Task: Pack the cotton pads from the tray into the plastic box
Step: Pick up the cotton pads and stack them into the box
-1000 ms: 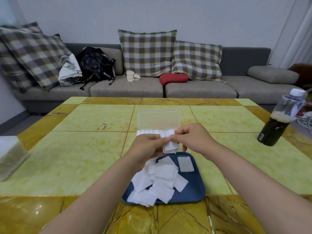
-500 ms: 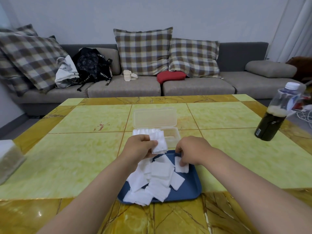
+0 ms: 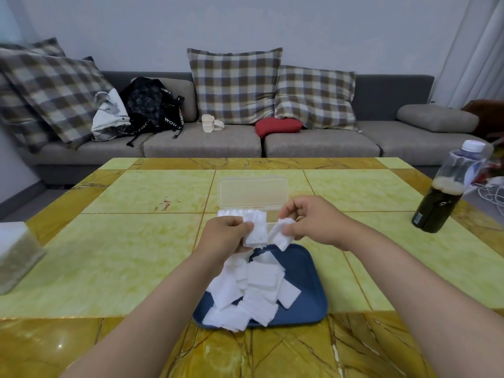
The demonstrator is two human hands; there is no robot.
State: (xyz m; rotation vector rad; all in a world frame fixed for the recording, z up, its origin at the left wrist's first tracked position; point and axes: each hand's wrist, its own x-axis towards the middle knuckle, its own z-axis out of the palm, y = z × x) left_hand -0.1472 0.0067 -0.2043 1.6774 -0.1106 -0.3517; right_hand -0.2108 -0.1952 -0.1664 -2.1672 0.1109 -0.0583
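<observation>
A blue tray (image 3: 308, 301) at the table's front edge holds a loose heap of square white cotton pads (image 3: 253, 290). Just beyond it stands the clear plastic box (image 3: 253, 193) with its lid raised; a row of pads (image 3: 231, 213) fills its left part. My left hand (image 3: 223, 236) grips a small stack of pads (image 3: 255, 229) above the tray's far end. My right hand (image 3: 313, 222) pinches a single pad (image 3: 282, 233) close beside that stack, the two almost touching.
A dark drink bottle (image 3: 447, 192) stands at the table's right edge. A white box (image 3: 16, 252) sits at the left edge. Behind the yellow tiled table (image 3: 136, 241) is a grey sofa (image 3: 201, 143) with checked cushions and bags.
My right hand took one pad from the tray and lifted it up beside the stack in my left hand. The left hand kept its stack roughly in place.
</observation>
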